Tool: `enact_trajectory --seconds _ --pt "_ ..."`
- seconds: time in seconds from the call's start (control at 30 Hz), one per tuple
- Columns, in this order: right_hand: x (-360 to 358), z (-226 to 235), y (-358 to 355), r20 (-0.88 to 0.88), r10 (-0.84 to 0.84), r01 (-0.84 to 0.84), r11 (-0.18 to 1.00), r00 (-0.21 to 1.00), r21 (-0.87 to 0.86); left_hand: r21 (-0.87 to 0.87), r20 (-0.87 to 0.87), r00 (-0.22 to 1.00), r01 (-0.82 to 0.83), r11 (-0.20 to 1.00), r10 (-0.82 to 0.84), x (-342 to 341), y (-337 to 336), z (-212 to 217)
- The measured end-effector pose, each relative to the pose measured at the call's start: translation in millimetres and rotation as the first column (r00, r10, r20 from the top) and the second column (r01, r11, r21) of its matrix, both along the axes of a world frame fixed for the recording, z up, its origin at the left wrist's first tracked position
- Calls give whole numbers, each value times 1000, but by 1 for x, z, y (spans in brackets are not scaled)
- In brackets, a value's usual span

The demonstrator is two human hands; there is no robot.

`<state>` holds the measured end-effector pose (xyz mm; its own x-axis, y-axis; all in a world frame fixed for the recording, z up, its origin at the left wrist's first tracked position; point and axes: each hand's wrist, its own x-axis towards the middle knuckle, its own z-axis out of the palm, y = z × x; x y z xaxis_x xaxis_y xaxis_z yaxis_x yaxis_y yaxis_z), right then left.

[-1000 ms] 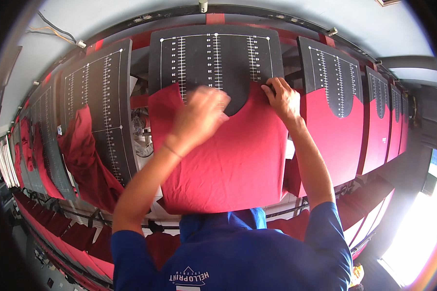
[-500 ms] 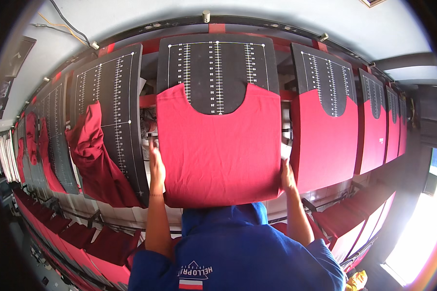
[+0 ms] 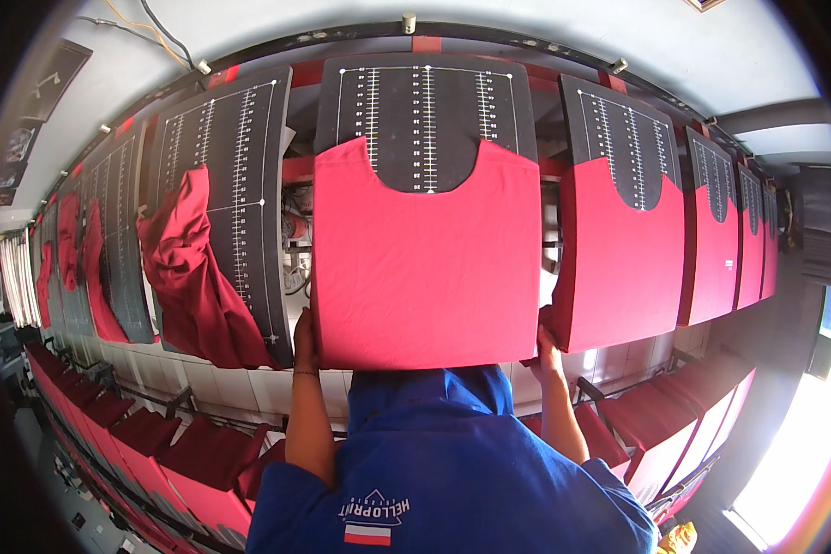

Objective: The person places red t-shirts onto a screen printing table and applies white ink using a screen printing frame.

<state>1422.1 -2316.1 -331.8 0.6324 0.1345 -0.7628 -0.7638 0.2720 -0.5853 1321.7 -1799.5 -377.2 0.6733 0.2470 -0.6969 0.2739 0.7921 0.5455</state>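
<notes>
A red T-shirt is stretched smooth over a black board with white ruler scales. Its curved neckline leaves the board's far part bare. At the shirt's lower left edge is my left hand; its fingers go behind the board's side and are mostly hidden. My right hand grips dark red cloth at the lower right edge, beside the board's near corner. Both forearms reach up from my blue shirt.
More boards stand to either side. A crumpled red shirt hangs over the left one, while a smooth red shirt covers the right one. Behind them runs a dark curved rail. A lower row of red-covered boards curves nearer me.
Both hands have slid down the board's sides toward its near edge. Creases on the shirt have flattened. The whole view has shifted slightly, so the boards sit higher in it.
</notes>
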Motion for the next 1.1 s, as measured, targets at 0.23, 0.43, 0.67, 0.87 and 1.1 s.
enact_trajectory --seconds 0.23,0.43,0.67,0.87,1.1 --pt "45 64 85 386 622 189 359 681 -914 -98 25 999 -25 995 28 -10 -1 -2" --pt "158 95 194 -90 996 121 -87 -18 -989 -75 68 998 -8 997 13 -7 2 4" --pt "26 81 275 187 829 -200 93 -527 -975 -135 -77 997 -40 990 30 -15 1 -18" --pt "173 74 333 182 642 -107 155 -745 -982 -93 -98 995 -2 996 -7 -18 -9 -12" --pt "193 39 433 135 864 254 287 -486 -924 -21 -49 999 3 1000 -4 -5 -9 -1"
